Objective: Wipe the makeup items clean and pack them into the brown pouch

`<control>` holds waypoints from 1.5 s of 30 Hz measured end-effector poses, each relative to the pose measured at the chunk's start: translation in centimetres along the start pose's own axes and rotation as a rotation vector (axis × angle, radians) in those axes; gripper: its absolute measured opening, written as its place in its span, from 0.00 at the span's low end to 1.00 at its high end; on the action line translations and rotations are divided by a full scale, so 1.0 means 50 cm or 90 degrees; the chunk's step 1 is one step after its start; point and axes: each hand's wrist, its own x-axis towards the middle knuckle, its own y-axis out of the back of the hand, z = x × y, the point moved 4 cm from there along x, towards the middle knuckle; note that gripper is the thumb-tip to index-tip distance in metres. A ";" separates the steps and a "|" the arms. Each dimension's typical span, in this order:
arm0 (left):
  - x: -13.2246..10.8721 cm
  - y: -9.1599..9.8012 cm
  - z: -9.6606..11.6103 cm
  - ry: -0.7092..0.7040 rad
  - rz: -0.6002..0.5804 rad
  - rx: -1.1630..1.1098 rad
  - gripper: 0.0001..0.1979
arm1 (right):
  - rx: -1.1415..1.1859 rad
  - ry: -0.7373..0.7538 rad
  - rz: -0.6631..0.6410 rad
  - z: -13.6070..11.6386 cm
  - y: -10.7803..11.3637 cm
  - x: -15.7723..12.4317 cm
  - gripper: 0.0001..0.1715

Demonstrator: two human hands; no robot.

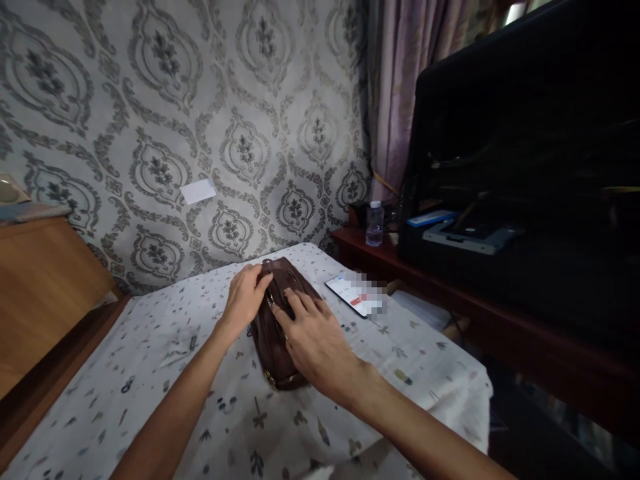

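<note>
A brown leather bag (281, 353) with zips and gold-coloured metal fittings lies on the patterned sheet (235, 427). At its far left edge my left hand (245, 293) is closed, thumb and fingers pinching the leather near the zip's end. My right hand (317, 333) rests across the bag's upper side, fingers spread, thumb and index fingertips by the zip and apart from each other. What lies under the right palm is hidden. To the right of the bag is a phone (347, 293) with its screen lit and partly blurred.
Beyond the bed stands a patterned wall (200, 100) with a white card (198, 191) on it. A clear bottle (375, 223) stands on a dark red ledge (350, 241). A large black screen-like panel (525, 133) rises at right, a wooden headboard (47, 287) at left.
</note>
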 end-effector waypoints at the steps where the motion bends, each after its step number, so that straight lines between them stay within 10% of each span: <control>1: -0.004 0.001 0.002 0.011 -0.018 -0.020 0.15 | -0.001 0.000 0.005 -0.001 0.001 0.000 0.29; 11: -0.024 0.008 0.014 0.015 -0.132 -0.090 0.12 | 0.038 -0.015 0.068 0.000 -0.027 -0.025 0.34; 25: 0.086 -0.065 0.056 0.013 -0.140 -0.035 0.08 | 0.072 -0.094 0.152 0.028 -0.073 -0.087 0.33; 34: 0.072 -0.064 0.053 0.019 -0.096 -0.091 0.11 | -0.007 -0.075 0.210 0.032 -0.092 -0.085 0.30; 45: 0.014 -0.025 0.092 -0.096 -0.245 -0.240 0.14 | 0.042 -0.071 0.274 0.039 -0.088 -0.081 0.29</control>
